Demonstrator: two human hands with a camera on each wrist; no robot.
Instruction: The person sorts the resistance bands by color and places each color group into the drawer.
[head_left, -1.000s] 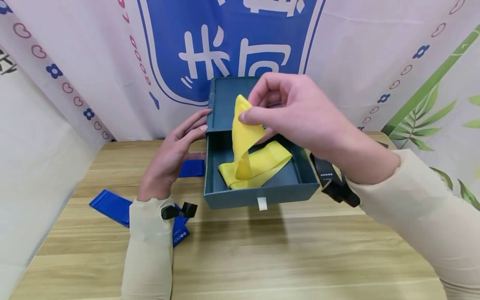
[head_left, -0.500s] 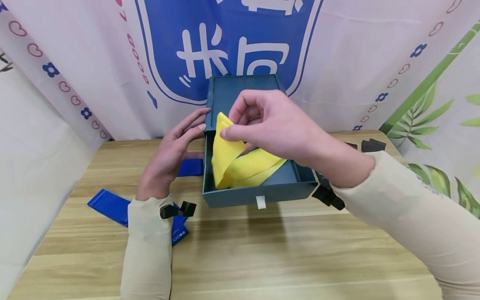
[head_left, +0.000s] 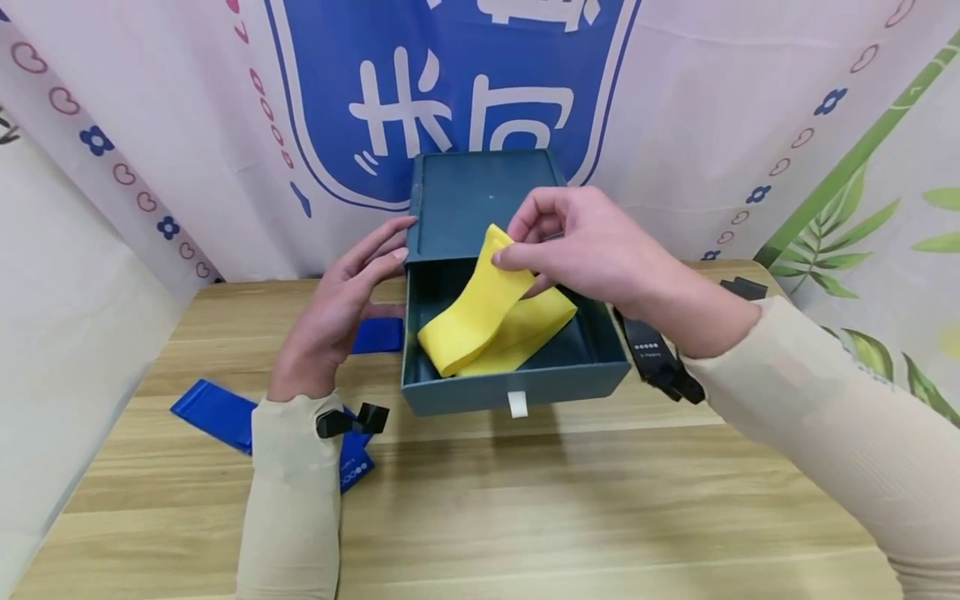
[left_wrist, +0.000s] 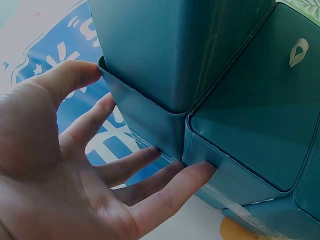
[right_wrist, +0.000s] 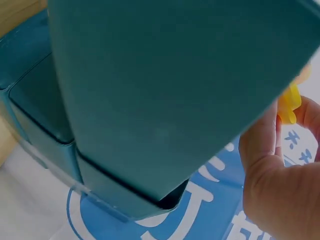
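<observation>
In the head view, my right hand (head_left: 600, 242) pinches the upper end of a yellow resistance band (head_left: 476, 321) between thumb and fingers. The rest of the band droops in a fold into a pulled-out teal drawer (head_left: 517, 392) with a white tab. My left hand (head_left: 322, 312) touches the left side of the drawer cabinet (head_left: 480, 204). The left wrist view shows that hand's fingers spread along the cabinet's side, thumb tip at the rim. From the right wrist, the drawer hides much of the band; a yellow bit (right_wrist: 289, 102) shows at the fingers.
A blue band (head_left: 213, 414) lies on the wooden table (head_left: 465, 533) at left, partly under the left sleeve. Another blue piece (head_left: 377, 335) is beside the cabinet. A black band (head_left: 652, 354) lies to its right. A printed curtain (head_left: 675, 125) hangs behind.
My right hand dips left and down, then shifts back right, and the yellow band's held end goes with it. More of the band now lies folded in the drawer. My left hand stays put.
</observation>
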